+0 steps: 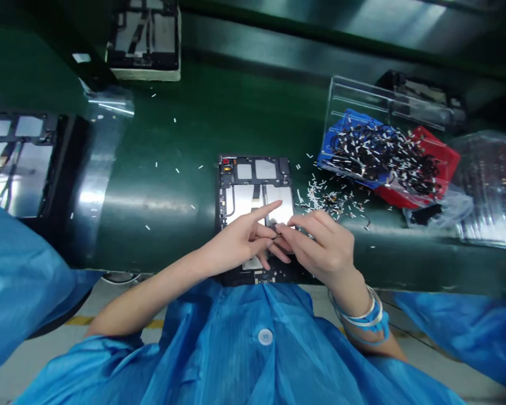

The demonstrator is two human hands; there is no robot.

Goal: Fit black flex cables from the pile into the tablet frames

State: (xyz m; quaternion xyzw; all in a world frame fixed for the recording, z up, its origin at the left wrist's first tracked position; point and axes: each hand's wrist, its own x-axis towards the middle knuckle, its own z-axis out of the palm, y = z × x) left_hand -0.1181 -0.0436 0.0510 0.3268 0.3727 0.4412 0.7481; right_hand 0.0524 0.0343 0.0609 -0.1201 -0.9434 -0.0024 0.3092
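Both my hands meet over the lower part of an open tablet-like device [236, 199] with silver panels in a black frame. My left hand [247, 236] has its index finger stretched out, while its thumb and another finger pinch a small dark strip [277, 237]. The fingertips of my right hand [320, 242] close on the same strip from the right. Its exact kind is too small to make out, and my fingers partly cover it. Beneath my hands, part of the device is hidden; its near edge lies at the table's front edge.
Right of the device lie scattered white slips [316, 194]. Behind them, a clear plastic tray [333, 107] holds blue and red containers with many small black parts. Stacked clear trays [493, 191] stand far right. More devices sit left [29, 174] and back left [164, 39]. Blue sleeves flank me.
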